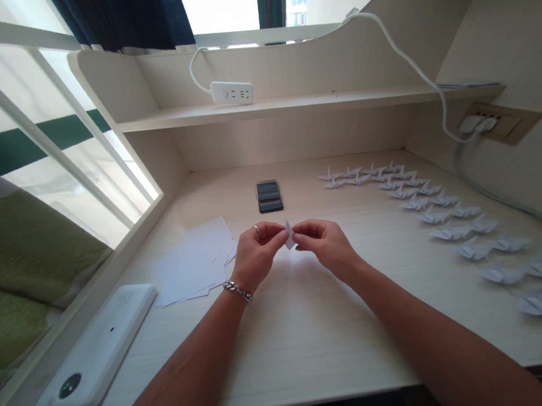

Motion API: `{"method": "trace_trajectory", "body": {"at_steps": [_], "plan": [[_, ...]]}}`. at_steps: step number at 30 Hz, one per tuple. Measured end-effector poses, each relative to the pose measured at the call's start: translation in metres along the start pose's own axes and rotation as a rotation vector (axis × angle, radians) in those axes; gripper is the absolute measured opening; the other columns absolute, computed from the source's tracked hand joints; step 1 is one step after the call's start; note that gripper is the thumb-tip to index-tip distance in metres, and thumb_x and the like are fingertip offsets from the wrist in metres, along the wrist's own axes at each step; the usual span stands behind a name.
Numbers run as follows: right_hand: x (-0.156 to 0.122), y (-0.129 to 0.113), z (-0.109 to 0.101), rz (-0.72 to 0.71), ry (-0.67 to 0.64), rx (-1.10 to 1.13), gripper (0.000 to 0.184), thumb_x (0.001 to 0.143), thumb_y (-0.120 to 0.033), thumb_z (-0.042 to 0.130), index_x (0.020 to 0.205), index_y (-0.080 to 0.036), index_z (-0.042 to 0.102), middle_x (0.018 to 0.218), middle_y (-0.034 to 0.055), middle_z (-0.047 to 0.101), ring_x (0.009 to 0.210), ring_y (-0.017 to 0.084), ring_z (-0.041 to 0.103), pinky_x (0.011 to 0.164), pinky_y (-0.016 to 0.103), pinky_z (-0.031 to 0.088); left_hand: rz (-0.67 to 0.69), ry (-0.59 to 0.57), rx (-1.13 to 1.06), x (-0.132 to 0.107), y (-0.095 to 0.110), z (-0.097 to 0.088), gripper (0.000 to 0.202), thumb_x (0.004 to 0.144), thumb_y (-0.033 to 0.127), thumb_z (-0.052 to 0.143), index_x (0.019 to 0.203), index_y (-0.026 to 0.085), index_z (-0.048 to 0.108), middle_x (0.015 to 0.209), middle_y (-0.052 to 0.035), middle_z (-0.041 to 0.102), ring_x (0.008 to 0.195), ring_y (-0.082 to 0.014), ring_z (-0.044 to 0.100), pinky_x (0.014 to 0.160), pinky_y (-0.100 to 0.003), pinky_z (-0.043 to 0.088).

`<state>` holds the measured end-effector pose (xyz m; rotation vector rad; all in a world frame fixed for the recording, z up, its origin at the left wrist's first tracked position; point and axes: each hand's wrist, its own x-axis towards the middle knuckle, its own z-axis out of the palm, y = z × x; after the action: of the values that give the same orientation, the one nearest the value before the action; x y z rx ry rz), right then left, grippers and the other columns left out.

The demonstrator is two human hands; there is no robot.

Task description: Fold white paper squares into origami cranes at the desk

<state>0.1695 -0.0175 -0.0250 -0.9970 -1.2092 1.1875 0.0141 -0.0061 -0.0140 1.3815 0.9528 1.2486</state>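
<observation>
My left hand (256,255) and my right hand (326,245) are raised above the pale wooden desk (309,338). Between their fingertips they pinch a small folded piece of white paper (288,234), which stands on its narrow end. A loose pile of white paper sheets (193,261) lies to the left of my left hand. Several white origami cranes (448,219) form two curving rows to the right of my right hand. A chain bracelet (238,292) circles my left wrist.
A dark smartphone (269,196) lies on the desk beyond my hands. A long white device (95,349) sits at the near left, by a window (34,147). Above, a shelf (283,105) carries a white power strip (232,92), whose cable runs right to a wall socket (480,125).
</observation>
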Motion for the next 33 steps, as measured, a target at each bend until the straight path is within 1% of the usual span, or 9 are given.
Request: {"method": "trace_trajectory", "body": {"at_steps": [3,6,10,13,16,19,23,29,33], "plan": [[0.0,-0.001,0.001,0.017,0.011,0.012,0.023,0.064,-0.033,0.074,0.08,-0.016,0.071,0.075,0.0044,0.07,0.072,0.018,0.064,0.069,0.034,0.054,0.009,0.011,0.041,0.002,-0.002,-0.001,0.025,0.069,0.032,0.074,0.082,0.011,0.069,0.078,-0.0076,0.071,0.072,-0.0169,0.065,0.07,-0.029,0.051],[0.0,0.0,0.002,0.027,0.027,0.025,0.022,0.063,-0.031,0.075,0.078,-0.016,0.07,0.073,0.0036,0.069,0.07,0.018,0.063,0.07,0.033,0.053,0.035,-0.003,0.101,0.002,-0.003,-0.001,0.023,0.072,0.032,0.071,0.084,0.012,0.07,0.081,-0.0079,0.071,0.072,-0.0167,0.064,0.069,-0.029,0.051],[0.002,0.005,0.0,-0.005,0.048,0.015,0.025,0.066,-0.036,0.075,0.08,-0.016,0.069,0.075,0.0043,0.069,0.069,0.018,0.063,0.068,0.033,0.052,0.054,-0.032,0.148,0.001,-0.004,0.0,0.021,0.073,0.031,0.069,0.084,0.012,0.069,0.08,-0.0075,0.071,0.071,-0.0164,0.064,0.067,-0.027,0.05],[0.002,0.009,-0.001,-0.045,0.048,-0.015,0.026,0.067,-0.038,0.075,0.079,-0.016,0.069,0.075,0.0047,0.069,0.07,0.018,0.062,0.067,0.032,0.05,0.067,-0.008,0.156,0.0,-0.007,0.001,0.022,0.073,0.033,0.07,0.082,0.013,0.068,0.079,-0.0069,0.07,0.071,-0.0164,0.064,0.066,-0.027,0.05],[0.002,0.012,-0.001,-0.06,0.037,-0.027,0.023,0.067,-0.035,0.076,0.077,-0.016,0.069,0.075,0.0044,0.068,0.07,0.018,0.062,0.067,0.031,0.049,0.077,0.017,0.174,0.0,-0.01,0.002,0.023,0.074,0.036,0.069,0.081,0.013,0.067,0.078,-0.0062,0.07,0.071,-0.0163,0.063,0.064,-0.026,0.049],[0.002,0.012,0.001,-0.044,0.053,-0.009,0.022,0.066,-0.034,0.076,0.077,-0.016,0.068,0.074,0.0036,0.068,0.069,0.017,0.061,0.065,0.03,0.049,0.086,0.014,0.203,0.001,-0.011,0.002,0.022,0.075,0.035,0.068,0.08,0.014,0.066,0.077,-0.0055,0.069,0.07,-0.0159,0.063,0.064,-0.026,0.049],[0.002,0.009,0.004,-0.019,0.091,0.027,0.024,0.065,-0.035,0.077,0.078,-0.015,0.068,0.073,0.0034,0.067,0.067,0.016,0.061,0.064,0.029,0.048,0.093,-0.018,0.239,0.001,-0.01,0.004,0.019,0.077,0.033,0.066,0.081,0.014,0.063,0.076,-0.0043,0.066,0.069,-0.0149,0.061,0.064,-0.026,0.048],[0.001,0.007,0.005,-0.01,0.104,0.076,0.026,0.063,-0.034,0.078,0.077,-0.014,0.07,0.071,0.0035,0.068,0.065,0.015,0.06,0.063,0.028,0.047,0.079,-0.022,0.225,0.0,-0.01,0.006,0.016,0.078,0.029,0.065,0.081,0.014,0.061,0.076,-0.0036,0.065,0.07,-0.0143,0.06,0.065,-0.026,0.048],[0.001,0.007,0.005,-0.014,0.101,0.092,0.024,0.063,-0.033,0.078,0.077,-0.014,0.07,0.072,0.0036,0.069,0.065,0.015,0.06,0.063,0.028,0.048,0.082,-0.029,0.19,0.0,-0.01,0.006,0.017,0.078,0.028,0.065,0.085,0.014,0.061,0.081,-0.0047,0.066,0.072,-0.0146,0.061,0.066,-0.027,0.049]]}}
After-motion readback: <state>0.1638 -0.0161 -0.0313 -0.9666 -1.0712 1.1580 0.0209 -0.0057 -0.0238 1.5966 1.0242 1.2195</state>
